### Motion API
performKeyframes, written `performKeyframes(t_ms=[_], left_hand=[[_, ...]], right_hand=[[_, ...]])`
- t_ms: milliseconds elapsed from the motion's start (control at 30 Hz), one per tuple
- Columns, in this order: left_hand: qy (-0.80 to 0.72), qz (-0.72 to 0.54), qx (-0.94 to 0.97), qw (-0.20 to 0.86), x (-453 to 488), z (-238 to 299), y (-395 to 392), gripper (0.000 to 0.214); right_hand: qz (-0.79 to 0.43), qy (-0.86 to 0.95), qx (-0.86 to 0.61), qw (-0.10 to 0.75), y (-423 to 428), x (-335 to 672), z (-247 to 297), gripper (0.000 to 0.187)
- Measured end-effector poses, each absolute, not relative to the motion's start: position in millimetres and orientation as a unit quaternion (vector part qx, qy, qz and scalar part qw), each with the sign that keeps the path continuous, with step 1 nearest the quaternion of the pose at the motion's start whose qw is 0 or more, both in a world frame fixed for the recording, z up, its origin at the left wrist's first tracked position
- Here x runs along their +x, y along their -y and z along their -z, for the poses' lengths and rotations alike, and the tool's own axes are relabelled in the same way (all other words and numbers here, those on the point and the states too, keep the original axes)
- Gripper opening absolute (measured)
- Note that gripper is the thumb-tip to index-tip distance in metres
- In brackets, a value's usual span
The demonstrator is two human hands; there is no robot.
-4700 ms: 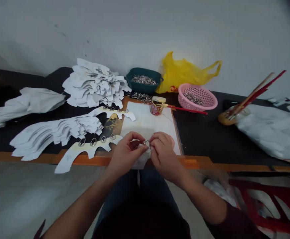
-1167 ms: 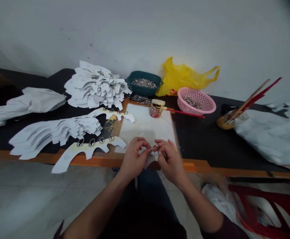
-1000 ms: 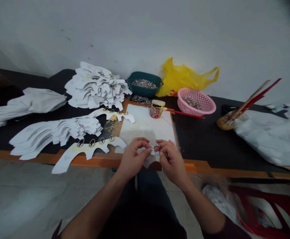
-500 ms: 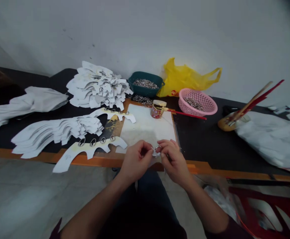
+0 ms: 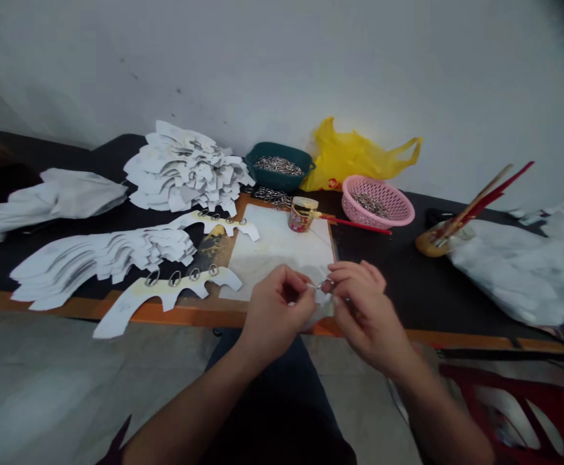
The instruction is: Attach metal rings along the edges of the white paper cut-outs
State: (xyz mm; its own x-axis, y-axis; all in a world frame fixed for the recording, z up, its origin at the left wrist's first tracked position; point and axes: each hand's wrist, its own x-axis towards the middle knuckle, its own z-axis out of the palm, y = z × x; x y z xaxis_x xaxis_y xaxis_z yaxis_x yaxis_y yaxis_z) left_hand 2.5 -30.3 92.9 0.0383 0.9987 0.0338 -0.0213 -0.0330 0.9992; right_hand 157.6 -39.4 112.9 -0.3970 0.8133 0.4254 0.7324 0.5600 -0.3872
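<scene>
1. The left hand and right hand meet over the near edge of the table, thumbs and forefingers of both pressed together, pinching a small metal ring.
2. The metal ring sits between the two hands, touching a white cut piece that is mostly hidden by them, just above the white work sheet.
3. To the left lies a finished strip bearing four rings. Farther back stand a glue tin, a green basket and a pink basket.
</scene>
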Motion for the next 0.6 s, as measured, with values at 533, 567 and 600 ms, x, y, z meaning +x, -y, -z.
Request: performKeyframes(t_ms=[533, 567, 600], left_hand=[[-0.637, -0.363, 0.599, 0.323, 2, -14, 1, 0.015], [-0.639, -0.342, 0.623, 0.295, 2, -12, 2, 0.014], [-0.638, -0.325, 0.642, 0.273, 3, -12, 3, 0.013]], right_hand=[[-0.096, 0.786, -0.571, 0.218, -12, 141, -12, 0.008], [-0.090, 0.772, -0.580, 0.243, -10, 139, -5, 0.009], [-0.079, 0.764, -0.582, 0.267, -8, 137, -1, 0.011]])
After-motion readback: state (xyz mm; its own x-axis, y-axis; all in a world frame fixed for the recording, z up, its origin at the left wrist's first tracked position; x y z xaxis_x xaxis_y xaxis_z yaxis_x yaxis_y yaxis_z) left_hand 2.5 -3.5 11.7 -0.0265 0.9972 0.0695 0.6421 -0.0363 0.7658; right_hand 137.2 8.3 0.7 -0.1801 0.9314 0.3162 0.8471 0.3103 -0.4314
